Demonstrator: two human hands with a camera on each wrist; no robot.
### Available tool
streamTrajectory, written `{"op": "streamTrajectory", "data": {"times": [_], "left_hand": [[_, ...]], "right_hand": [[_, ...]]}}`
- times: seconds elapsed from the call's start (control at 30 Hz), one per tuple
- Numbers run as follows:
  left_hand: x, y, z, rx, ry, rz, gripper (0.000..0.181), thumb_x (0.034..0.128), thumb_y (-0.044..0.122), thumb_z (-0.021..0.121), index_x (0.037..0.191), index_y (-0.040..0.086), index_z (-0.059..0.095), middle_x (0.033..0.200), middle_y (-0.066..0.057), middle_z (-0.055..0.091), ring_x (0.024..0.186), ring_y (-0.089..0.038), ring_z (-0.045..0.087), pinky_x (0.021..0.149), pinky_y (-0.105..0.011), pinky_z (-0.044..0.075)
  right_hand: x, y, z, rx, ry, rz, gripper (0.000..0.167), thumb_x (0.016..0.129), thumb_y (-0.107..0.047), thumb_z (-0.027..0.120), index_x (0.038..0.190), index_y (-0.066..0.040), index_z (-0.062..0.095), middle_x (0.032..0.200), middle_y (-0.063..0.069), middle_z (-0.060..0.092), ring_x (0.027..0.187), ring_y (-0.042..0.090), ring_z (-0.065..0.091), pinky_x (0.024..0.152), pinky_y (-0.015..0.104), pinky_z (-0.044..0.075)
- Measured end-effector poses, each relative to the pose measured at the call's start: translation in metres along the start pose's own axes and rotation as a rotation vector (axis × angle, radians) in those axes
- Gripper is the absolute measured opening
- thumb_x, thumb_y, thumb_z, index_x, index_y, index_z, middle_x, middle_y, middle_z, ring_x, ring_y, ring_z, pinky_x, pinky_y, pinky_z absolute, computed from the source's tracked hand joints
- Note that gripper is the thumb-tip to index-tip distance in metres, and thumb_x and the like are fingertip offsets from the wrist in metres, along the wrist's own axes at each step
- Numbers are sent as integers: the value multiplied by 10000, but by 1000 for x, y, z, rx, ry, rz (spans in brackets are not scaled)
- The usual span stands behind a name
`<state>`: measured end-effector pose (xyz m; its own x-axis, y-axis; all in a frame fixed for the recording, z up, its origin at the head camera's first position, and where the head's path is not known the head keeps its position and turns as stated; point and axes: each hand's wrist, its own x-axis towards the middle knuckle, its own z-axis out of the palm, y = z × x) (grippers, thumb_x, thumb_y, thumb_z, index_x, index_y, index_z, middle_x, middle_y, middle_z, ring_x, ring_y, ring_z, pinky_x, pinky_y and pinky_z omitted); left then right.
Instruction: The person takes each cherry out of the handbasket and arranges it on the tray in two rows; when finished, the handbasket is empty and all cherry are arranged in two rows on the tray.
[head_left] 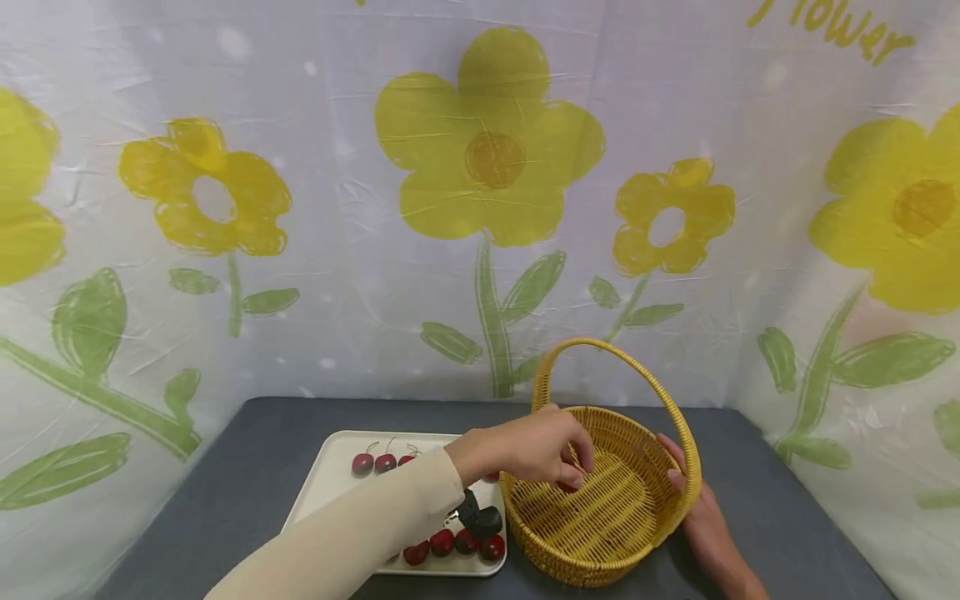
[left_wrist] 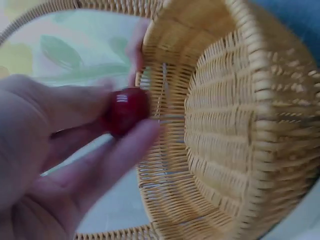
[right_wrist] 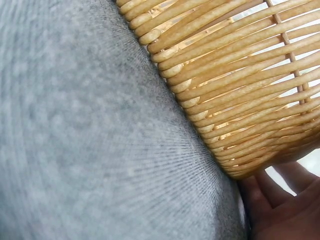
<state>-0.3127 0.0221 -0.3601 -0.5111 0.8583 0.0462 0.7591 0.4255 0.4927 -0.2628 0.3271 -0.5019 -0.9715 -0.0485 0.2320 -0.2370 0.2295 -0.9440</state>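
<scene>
My left hand (head_left: 543, 446) pinches a dark red cherry (left_wrist: 129, 111) between thumb and fingers, above the inside of a round yellow wicker basket (head_left: 607, 508). In the left wrist view the cherry is slightly blurred, near the basket's rim. No cherries show on the visible part of the basket floor. My right hand (head_left: 705, 517) grips the basket's right side by the rim, beside the foot of the tall arched handle (head_left: 652, 379). The right wrist view shows part of that hand (right_wrist: 285, 210) against the woven outer wall.
A cream tray (head_left: 318, 483) lies left of the basket, partly covered by the left sleeve (head_left: 360, 525). Cherries (head_left: 363, 464) line its back, and several more cherries (head_left: 442, 542) its front edge. A grey tabletop (head_left: 217, 492) lies beneath; a flower-printed curtain (head_left: 330, 250) hangs behind.
</scene>
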Motion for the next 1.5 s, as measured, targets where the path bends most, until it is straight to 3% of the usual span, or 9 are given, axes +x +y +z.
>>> {"op": "streamTrajectory", "data": {"times": [0.07, 0.17, 0.47, 0.63, 0.8, 1.0, 1.2, 1.37, 1.5], "left_hand": [[-12, 2, 0, -98, 69, 0, 49, 1012, 149, 810, 1010, 184, 844, 927, 145, 800, 805, 86, 719, 779, -129, 587], [-30, 3, 0, -190, 139, -5, 61, 1012, 173, 813, 985, 200, 861, 878, 165, 808, 792, 79, 733, 786, -137, 599], [-100, -1, -10, -443, 221, -19, 210, 970, 92, 842, 1137, 220, 855, 1185, 79, 821, 1053, -16, 754, 882, -247, 657], [-150, -5, -16, -417, 358, 22, 158, 977, 147, 848, 1125, 203, 855, 1167, 27, 828, 1001, -90, 779, 847, -302, 676], [-204, -11, -19, -367, 452, -33, 163, 1014, 229, 816, 1173, 242, 849, 1194, 49, 825, 1080, -108, 784, 904, -301, 662], [-258, -21, -12, -351, 543, -86, 198, 1028, 146, 788, 1216, 192, 832, 1211, 27, 820, 1138, -68, 760, 922, -299, 663], [-293, -33, 4, -346, 601, -84, 252, 997, 43, 795, 1230, 137, 811, 1181, 3, 825, 1090, -72, 776, 878, -318, 677], [-309, -43, 18, -258, 642, -182, 236, 964, 123, 854, 1183, 205, 824, 1095, 49, 839, 1009, -71, 798, 853, -272, 669], [-313, -52, 26, -204, 623, -256, 211, 942, 205, 884, 1146, 216, 831, 1055, 78, 836, 947, -43, 797, 829, -243, 660]], "right_hand": [[0, 0, 0, 4, -1, -5, 536, 1214, -241, 376, 1738, -148, 309, 1538, -197, 541, 1314, -89, 573, 979, 111, 504], [0, 1, -1, 10, -2, -11, 542, 1214, -232, 374, 1736, -107, 296, 1531, -209, 548, 1308, -88, 579, 976, 113, 506], [2, 2, -4, 5, -5, -3, 549, 1216, -251, 371, 1737, -101, 286, 1521, -232, 534, 1302, -105, 572, 972, 106, 503], [2, 4, -5, 4, -9, 10, 552, 1216, -263, 370, 1739, -110, 285, 1520, -237, 528, 1300, -112, 562, 974, 100, 494], [2, 3, -6, -4, -12, 60, 562, 1217, -321, 370, 1750, -173, 274, 1516, -238, 510, 1288, -137, 553, 965, 92, 490], [3, 3, -7, 32, -34, 31, 550, 1219, -283, 358, 1751, -177, 271, 1516, -238, 521, 1290, -105, 582, 970, 109, 509], [4, 4, -7, 45, -29, 38, 544, 1214, -262, 380, 1746, -193, 288, 1504, -255, 532, 1289, -110, 578, 966, 103, 505], [6, 2, -6, 28, -22, 83, 565, 1214, -308, 381, 1753, -187, 259, 1501, -259, 491, 1273, -132, 564, 955, 104, 504], [5, 1, -6, 21, -23, 95, 579, 1217, -318, 367, 1758, -158, 235, 1501, -255, 487, 1268, -137, 565, 953, 106, 506]]}}
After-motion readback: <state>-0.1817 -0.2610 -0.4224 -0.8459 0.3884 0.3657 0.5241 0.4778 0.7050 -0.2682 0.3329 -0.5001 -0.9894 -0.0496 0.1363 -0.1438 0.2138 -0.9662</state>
